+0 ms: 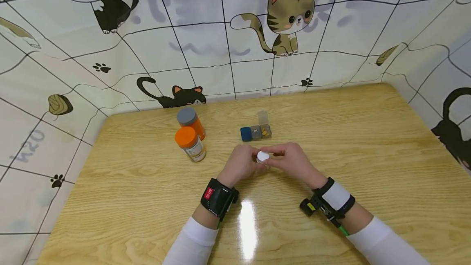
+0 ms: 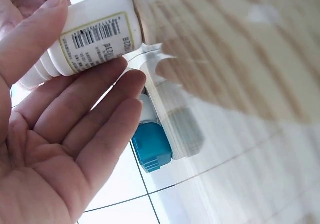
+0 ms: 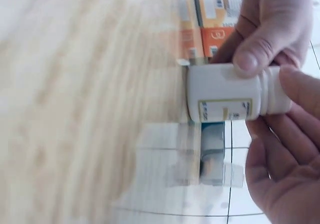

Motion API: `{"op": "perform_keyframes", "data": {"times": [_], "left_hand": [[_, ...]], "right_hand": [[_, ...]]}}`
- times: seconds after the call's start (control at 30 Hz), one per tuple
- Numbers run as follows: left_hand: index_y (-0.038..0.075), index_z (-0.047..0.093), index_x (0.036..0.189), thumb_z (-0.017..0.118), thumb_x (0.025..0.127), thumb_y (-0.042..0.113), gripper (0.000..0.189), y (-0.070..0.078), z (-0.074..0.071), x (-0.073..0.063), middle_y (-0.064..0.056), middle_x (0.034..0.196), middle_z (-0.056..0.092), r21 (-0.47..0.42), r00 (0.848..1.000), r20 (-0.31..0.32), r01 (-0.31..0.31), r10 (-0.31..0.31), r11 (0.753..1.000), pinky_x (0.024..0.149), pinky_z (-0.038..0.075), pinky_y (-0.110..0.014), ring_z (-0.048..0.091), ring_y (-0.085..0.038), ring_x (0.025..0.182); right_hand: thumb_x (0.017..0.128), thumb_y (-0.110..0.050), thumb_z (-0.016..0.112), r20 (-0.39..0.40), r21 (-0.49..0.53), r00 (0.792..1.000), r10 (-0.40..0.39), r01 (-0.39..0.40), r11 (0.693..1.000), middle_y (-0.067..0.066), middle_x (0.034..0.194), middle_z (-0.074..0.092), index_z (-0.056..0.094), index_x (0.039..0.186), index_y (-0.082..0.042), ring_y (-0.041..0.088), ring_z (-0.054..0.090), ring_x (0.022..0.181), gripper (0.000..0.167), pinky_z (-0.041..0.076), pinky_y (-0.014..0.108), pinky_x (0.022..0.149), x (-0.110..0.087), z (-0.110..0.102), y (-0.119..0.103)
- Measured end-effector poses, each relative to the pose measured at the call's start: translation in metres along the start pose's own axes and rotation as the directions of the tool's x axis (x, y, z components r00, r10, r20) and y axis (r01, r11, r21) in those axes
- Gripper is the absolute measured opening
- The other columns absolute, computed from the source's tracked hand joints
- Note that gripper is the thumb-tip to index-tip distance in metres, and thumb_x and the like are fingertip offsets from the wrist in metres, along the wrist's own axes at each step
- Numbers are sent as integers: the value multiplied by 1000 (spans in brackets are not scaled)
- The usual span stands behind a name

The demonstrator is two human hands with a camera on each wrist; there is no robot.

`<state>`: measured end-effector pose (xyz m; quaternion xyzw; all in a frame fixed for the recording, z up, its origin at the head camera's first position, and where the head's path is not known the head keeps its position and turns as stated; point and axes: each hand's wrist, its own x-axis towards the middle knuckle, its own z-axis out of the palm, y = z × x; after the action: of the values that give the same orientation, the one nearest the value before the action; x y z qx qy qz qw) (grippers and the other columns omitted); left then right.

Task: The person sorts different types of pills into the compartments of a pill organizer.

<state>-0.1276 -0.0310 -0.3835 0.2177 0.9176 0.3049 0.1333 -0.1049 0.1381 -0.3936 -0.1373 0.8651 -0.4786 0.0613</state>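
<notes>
A small white bottle (image 1: 263, 157) with a printed label is upright between my hands, its base at the tabletop. My left hand (image 1: 240, 162) holds its body, the thumb (image 2: 40, 39) on one side and fingertips on the other. My right hand (image 1: 292, 160) pinches the white cap (image 3: 277, 92) between thumb and finger. Just beyond the hands lies a small pill organizer (image 1: 256, 132) with a blue compartment (image 1: 246, 134) and grey ones. Its rightmost lid (image 1: 263, 117) stands open, with yellow pieces in that compartment.
To the left stand two pill bottles, one with an orange cap (image 1: 185, 137) and one behind it with a grey cap (image 1: 187, 116). The wooden table (image 1: 147, 203) meets a cat-patterned cloth (image 1: 206, 64) at its back and sides.
</notes>
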Motion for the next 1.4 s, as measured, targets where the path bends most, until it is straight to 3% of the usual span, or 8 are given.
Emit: {"op": "perform_keyframes", "data": {"times": [0.3, 0.43, 0.63, 0.77, 0.87, 1.0, 1.17, 1.4], "left_hand": [[10, 74, 75, 79, 71, 24, 15, -1, 0, 0, 7, 55, 46, 50, 999, -32, -9, 11, 999, 48, 22, -16, 35, -6, 53], [13, 75, 79, 79, 71, 24, 14, -1, 0, 1, 6, 61, 58, 47, 1000, -30, -6, 7, 999, 52, 24, -15, 38, -6, 58], [15, 75, 82, 79, 72, 25, 14, 0, 1, 2, 7, 65, 61, 35, 1000, -11, -6, 7, 999, 54, 27, -15, 40, -5, 61], [12, 72, 75, 77, 74, 28, 17, 0, 1, 2, 8, 57, 47, 27, 1000, 10, 13, -13, 1000, 51, 25, -17, 38, -6, 57], [10, 71, 76, 76, 75, 28, 19, 1, 0, 2, 7, 56, 45, 17, 1000, 16, 24, -24, 1000, 50, 25, -18, 38, -6, 55], [11, 73, 81, 77, 75, 26, 16, 1, 0, 2, 7, 59, 50, 9, 1000, 17, 16, -16, 1000, 49, 26, -17, 39, -6, 55], [13, 73, 79, 78, 72, 24, 14, 1, 0, 2, 7, 58, 49, 2, 1000, 14, 14, -14, 1000, 48, 26, -17, 38, -5, 54], [13, 72, 74, 79, 71, 23, 12, 0, 0, 0, 7, 54, 44, 30, 1000, -11, -9, 9, 1000, 47, 23, -17, 35, -5, 53]], "right_hand": [[77, -10, 73, -124, -133, 982, -141, 125, 983, 10, 100, 68, 69, 102, -2, 22, 63, 91, 27, 53, 36, 78, -3, 13, -7], [75, -10, 74, -127, -104, 987, -99, 87, 991, 7, 94, 66, 66, 93, -4, 22, 62, 88, 21, 52, 37, 78, -1, 15, -8], [79, -17, 73, 28, -59, 999, -45, 47, 997, 13, 111, 63, 60, 109, -1, 28, 60, 104, 37, 51, 40, 85, 3, 0, -6], [83, -18, 68, 197, 57, 977, -79, 69, 996, 18, 130, 54, 49, 131, 1, 32, 51, 120, 54, 46, 44, 94, 6, -17, 0], [86, -17, 65, 255, 112, 963, -83, 56, 992, 16, 129, 56, 53, 129, -2, 30, 53, 119, 47, 48, 38, 92, 8, -21, 4], [84, -17, 67, 183, 71, 981, -59, 46, 996, 13, 119, 64, 62, 120, -7, 26, 60, 110, 37, 51, 27, 81, 7, -16, 6], [81, -13, 70, 15, 11, 999, -52, 51, 999, 14, 109, 68, 68, 110, -5, 28, 63, 105, 30, 53, 37, 82, 2, -6, 1], [77, -9, 72, -154, -75, 982, -107, 96, 993, 13, 102, 69, 69, 106, 0, 26, 64, 96, 30, 53, 40, 80, -7, 12, -7]]}}
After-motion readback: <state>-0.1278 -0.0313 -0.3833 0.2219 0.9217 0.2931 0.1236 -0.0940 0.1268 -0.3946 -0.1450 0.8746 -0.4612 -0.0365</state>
